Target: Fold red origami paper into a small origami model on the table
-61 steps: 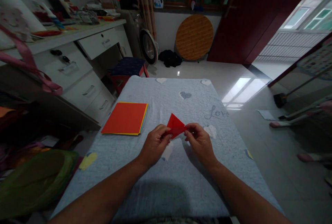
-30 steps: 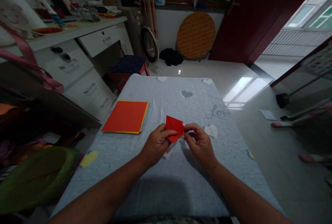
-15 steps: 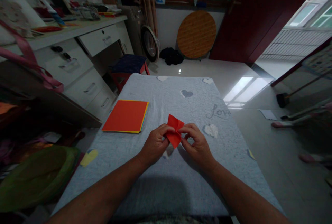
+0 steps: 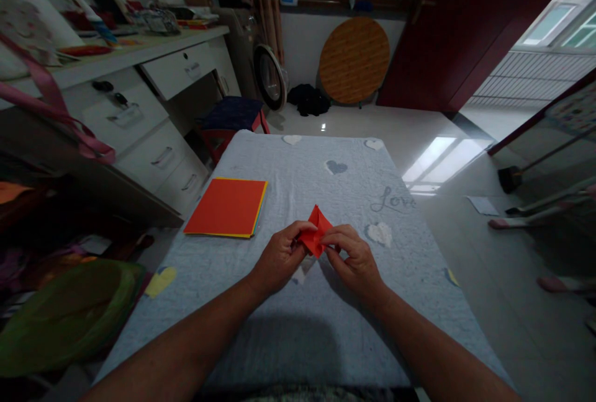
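Observation:
Between my two hands is a small piece of folded red paper (image 4: pixel 317 234), held just above the cloth-covered table (image 4: pixel 298 340). My left hand (image 4: pixel 282 257) pinches its left side, thumb below and fingers on top. On the right side, my right hand (image 4: pixel 351 259) grips the paper with its fingertips and thumb. The paper looks diamond-shaped with a crease running down from its top corner; parts of its edges are hidden under my fingers. To the left lies a stack of square coloured paper (image 4: pixel 226 208), red on top with yellow and blue edges showing.
A dark-topped stool (image 4: pixel 230 115) stands beyond the table's far left corner, near a white desk (image 4: pixel 139 123). Further back are a washing machine with its door (image 4: pixel 270 78) ajar and a round wooden board (image 4: pixel 354 61). A green mesh item (image 4: pixel 69 321) sits at the left.
The red paper has gone from a spread, winged shape to a narrower diamond. My fingers have closed further over it, the right ones shifting slightly inward.

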